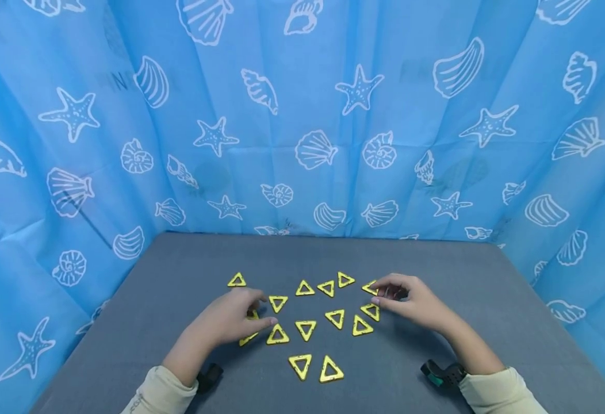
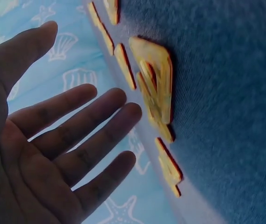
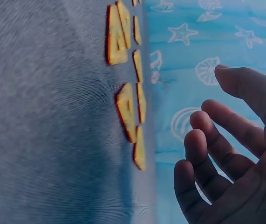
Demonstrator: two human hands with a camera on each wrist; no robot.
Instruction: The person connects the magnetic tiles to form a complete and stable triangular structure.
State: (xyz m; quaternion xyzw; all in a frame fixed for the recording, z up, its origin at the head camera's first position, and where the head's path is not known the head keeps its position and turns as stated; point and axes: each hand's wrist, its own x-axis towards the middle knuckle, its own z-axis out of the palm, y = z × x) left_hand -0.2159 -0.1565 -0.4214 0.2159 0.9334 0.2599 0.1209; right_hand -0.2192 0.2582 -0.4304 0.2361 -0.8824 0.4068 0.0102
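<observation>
**Yellow triangles (image 1: 306, 324) scattered flat on grey tabletop (image 1: 385, 376), headings mixed**

Pieces sit around mid-table, mostly between the hands. Sides look near equal, so no clear long axis; going by apex. Front-left triangle (image 1: 300, 359) points toward the person, front-right triangle (image 1: 330, 378) points away. Back-left triangle (image 1: 237, 284) points away. Back-right triangle (image 1: 340, 280) points right. Outer-right triangle (image 1: 366, 288) points left, its right side overlapped by fingertips in the head view. Two pieces by the left hand (image 1: 230, 317) are partly covered; can't read their headings.

Left hand: fingers extended and spread, thumb well apart, nothing in the palm. Right hand (image 1: 411, 296): fingers slightly bent, thumb apart, wide gap, nothing held. Can't tell whether either one touches a piece.

Triangles: thin, hard-looking, shiny frames with open centres; wrist views show reddish edges. Tabletop: matt, finely ribbed, fabric-like. Curtain (image 1: 292, 123) behind: creased blue sheet, white shell and starfish outlines. Sleeves (image 1: 499, 394) are pale cream; black wrist devices (image 1: 210, 378) sit just past the cuffs.
</observation>
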